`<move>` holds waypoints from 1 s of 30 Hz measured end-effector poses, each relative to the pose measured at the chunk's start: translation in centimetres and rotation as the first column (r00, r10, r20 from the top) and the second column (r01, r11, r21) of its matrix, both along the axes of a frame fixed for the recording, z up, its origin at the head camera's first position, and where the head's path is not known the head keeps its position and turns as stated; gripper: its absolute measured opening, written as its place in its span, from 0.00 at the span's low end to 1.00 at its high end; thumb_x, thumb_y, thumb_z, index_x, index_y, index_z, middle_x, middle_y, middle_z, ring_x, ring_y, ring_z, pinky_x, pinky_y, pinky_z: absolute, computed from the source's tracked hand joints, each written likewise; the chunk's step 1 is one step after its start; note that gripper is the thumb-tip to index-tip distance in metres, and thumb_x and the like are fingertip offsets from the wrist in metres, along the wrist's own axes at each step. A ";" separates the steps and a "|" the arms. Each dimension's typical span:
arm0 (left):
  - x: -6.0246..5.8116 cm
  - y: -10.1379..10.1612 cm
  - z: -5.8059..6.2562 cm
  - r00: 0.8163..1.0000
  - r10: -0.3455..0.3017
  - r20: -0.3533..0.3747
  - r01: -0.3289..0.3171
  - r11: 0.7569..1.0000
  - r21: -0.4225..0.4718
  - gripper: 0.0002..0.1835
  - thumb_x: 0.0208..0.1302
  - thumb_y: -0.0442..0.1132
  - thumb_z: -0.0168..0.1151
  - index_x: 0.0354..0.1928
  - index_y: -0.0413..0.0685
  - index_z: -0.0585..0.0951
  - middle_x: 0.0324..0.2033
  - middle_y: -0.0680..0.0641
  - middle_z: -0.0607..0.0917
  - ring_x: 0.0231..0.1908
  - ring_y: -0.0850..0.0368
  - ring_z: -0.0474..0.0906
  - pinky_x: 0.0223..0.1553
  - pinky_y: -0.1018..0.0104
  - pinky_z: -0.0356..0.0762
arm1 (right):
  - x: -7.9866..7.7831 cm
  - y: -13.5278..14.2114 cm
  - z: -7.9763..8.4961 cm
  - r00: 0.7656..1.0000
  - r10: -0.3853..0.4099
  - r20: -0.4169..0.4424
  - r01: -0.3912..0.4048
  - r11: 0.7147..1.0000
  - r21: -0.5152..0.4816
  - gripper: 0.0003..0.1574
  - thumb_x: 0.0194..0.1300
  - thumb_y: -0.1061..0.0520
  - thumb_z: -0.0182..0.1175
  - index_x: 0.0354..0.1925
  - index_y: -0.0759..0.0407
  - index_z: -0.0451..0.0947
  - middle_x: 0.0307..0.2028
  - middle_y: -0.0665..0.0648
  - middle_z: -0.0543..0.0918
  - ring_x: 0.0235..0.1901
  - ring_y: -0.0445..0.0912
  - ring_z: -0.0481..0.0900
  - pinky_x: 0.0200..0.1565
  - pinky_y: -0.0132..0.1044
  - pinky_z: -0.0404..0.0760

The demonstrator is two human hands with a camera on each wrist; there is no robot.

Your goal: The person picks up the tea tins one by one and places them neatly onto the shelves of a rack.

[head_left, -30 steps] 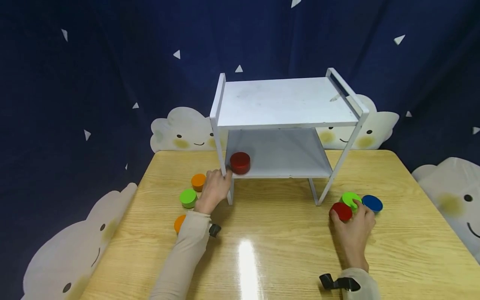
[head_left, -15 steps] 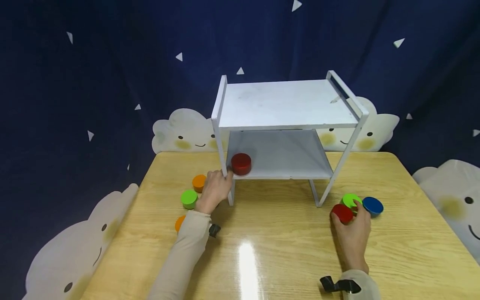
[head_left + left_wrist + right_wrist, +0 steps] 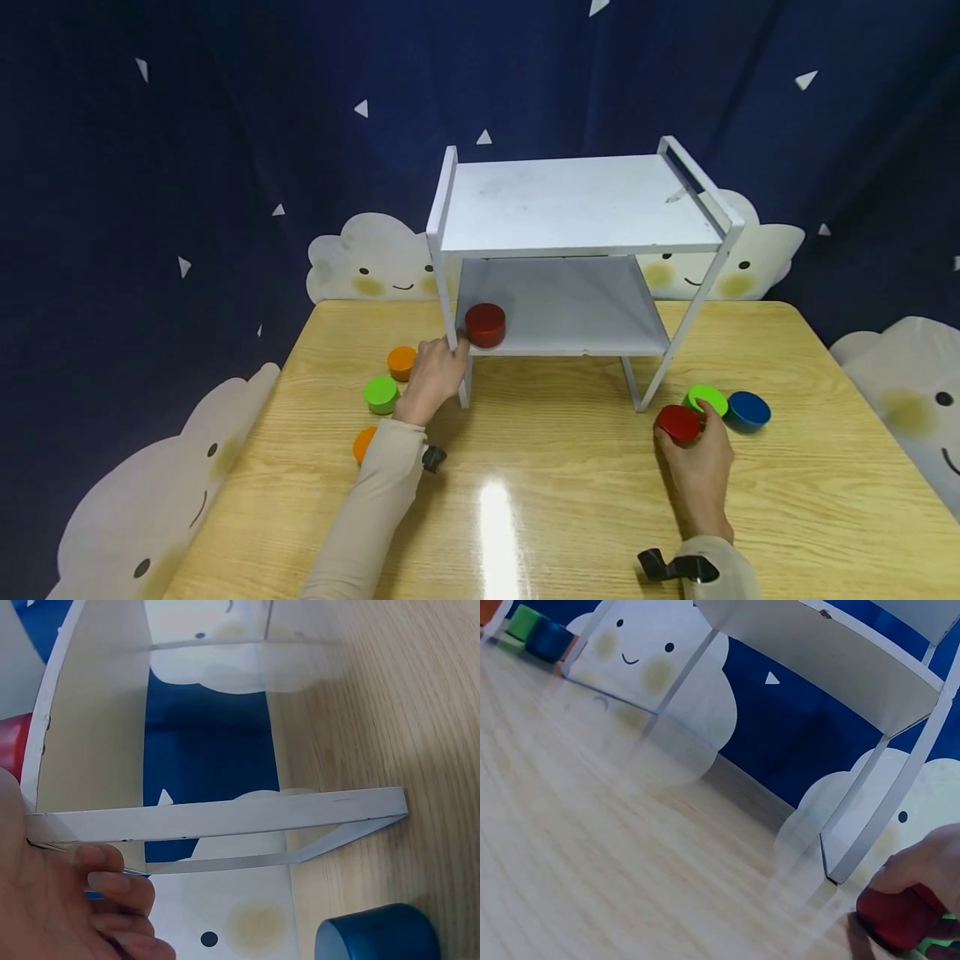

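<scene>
My left hand (image 3: 441, 367) grips the front left leg of a white two-tier shelf (image 3: 577, 204), its fingers (image 3: 112, 881) curled under the frame bar (image 3: 225, 817). A red puck (image 3: 485, 325) sits at the left end of the lower shelf, just beyond that hand. On the table right of the shelf, my right hand (image 3: 696, 446) holds a second red puck (image 3: 678, 422), fingers curled round it (image 3: 900, 919). A green puck (image 3: 707, 398) and a blue puck (image 3: 748, 411) lie right beside it.
Left of the shelf lie an orange puck (image 3: 402, 362), a green puck (image 3: 381, 394) and another orange puck (image 3: 363, 442) half hidden by my sleeve. A blue puck (image 3: 379, 934) shows by my left hand. Dark blue curtains and cloud cut-outs surround the wooden table (image 3: 555, 475).
The right hand's fingers have settled round the red puck and it has edged slightly left, away from the green one. The left hand stays on the shelf leg.
</scene>
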State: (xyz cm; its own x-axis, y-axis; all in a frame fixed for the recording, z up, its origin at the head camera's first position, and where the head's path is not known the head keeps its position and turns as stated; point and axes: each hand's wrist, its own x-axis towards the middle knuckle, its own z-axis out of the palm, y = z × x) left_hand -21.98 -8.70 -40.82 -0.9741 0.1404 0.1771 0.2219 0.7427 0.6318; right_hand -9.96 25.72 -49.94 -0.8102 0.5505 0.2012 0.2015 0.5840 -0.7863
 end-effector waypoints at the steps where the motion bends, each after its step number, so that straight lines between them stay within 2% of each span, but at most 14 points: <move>1: 0.0 0.0 0.0 1.000 -0.002 0.002 0.002 1.000 0.004 0.26 0.74 0.49 0.34 0.16 0.49 0.66 0.12 0.49 0.68 0.13 0.56 0.62 0.13 0.65 0.59 | 0.0 -0.1 0.0 1.000 0.001 0.001 -0.001 1.000 -0.007 0.48 0.52 0.68 0.69 0.68 0.66 0.59 0.58 0.74 0.70 0.56 0.67 0.70 0.56 0.60 0.70; 4: 0.0 0.1 0.0 1.000 -0.008 0.000 0.008 1.000 0.020 0.27 0.74 0.49 0.33 0.16 0.48 0.66 0.11 0.50 0.66 0.11 0.57 0.60 0.12 0.66 0.57 | 0.4 -0.3 -0.1 1.000 0.006 -0.021 -0.007 1.000 -0.013 0.46 0.51 0.68 0.69 0.67 0.67 0.61 0.59 0.73 0.71 0.57 0.66 0.71 0.56 0.59 0.70; 7: 0.0 0.1 -0.1 1.000 -0.010 0.000 0.010 1.000 0.029 0.27 0.74 0.49 0.33 0.15 0.48 0.66 0.10 0.50 0.66 0.11 0.58 0.59 0.12 0.67 0.56 | 0.7 -0.6 0.1 0.996 0.022 -0.085 -0.021 1.000 0.010 0.44 0.51 0.68 0.70 0.65 0.68 0.64 0.57 0.71 0.74 0.54 0.64 0.73 0.53 0.55 0.72; 11: 0.1 0.1 -0.2 1.000 -0.011 0.010 0.011 0.999 0.033 0.27 0.74 0.49 0.34 0.16 0.49 0.66 0.11 0.50 0.66 0.12 0.58 0.59 0.12 0.67 0.57 | 1.2 -1.1 1.0 0.976 0.082 -0.204 -0.064 0.994 0.093 0.43 0.47 0.68 0.73 0.61 0.68 0.69 0.52 0.69 0.78 0.48 0.59 0.76 0.46 0.38 0.72; 15: 0.2 0.1 -0.2 1.000 -0.018 0.015 0.017 0.999 0.027 0.26 0.74 0.49 0.34 0.16 0.49 0.66 0.11 0.50 0.66 0.12 0.58 0.58 0.12 0.66 0.57 | 1.8 -2.2 2.6 0.935 0.185 -0.301 -0.131 0.973 0.190 0.40 0.42 0.67 0.75 0.56 0.69 0.74 0.47 0.66 0.81 0.43 0.56 0.78 0.39 0.24 0.68; 20: 0.2 0.1 -0.1 1.000 -0.022 0.020 0.022 0.999 0.039 0.26 0.74 0.49 0.34 0.16 0.49 0.65 0.11 0.50 0.65 0.12 0.59 0.57 0.12 0.67 0.56 | 1.7 -4.3 5.4 0.870 0.316 -0.378 -0.230 0.939 0.256 0.39 0.41 0.65 0.77 0.55 0.68 0.76 0.46 0.64 0.83 0.39 0.52 0.78 0.37 0.22 0.69; 26: 0.2 0.1 -0.1 0.999 -0.009 0.047 0.007 0.999 0.045 0.26 0.74 0.49 0.34 0.17 0.49 0.66 0.12 0.50 0.66 0.12 0.58 0.59 0.13 0.67 0.57 | -0.4 -6.9 9.3 0.787 0.445 -0.428 -0.319 0.887 0.334 0.40 0.41 0.64 0.77 0.55 0.65 0.76 0.45 0.62 0.83 0.38 0.50 0.78 0.38 0.22 0.69; 30: 0.2 0.0 -0.1 0.999 0.004 0.038 -0.006 0.999 0.046 0.26 0.74 0.50 0.34 0.17 0.48 0.67 0.13 0.49 0.67 0.13 0.57 0.60 0.14 0.66 0.59 | -2.3 -8.7 11.5 0.739 0.523 -0.424 -0.398 0.847 0.351 0.39 0.41 0.64 0.77 0.54 0.66 0.76 0.46 0.62 0.83 0.40 0.50 0.78 0.38 0.23 0.72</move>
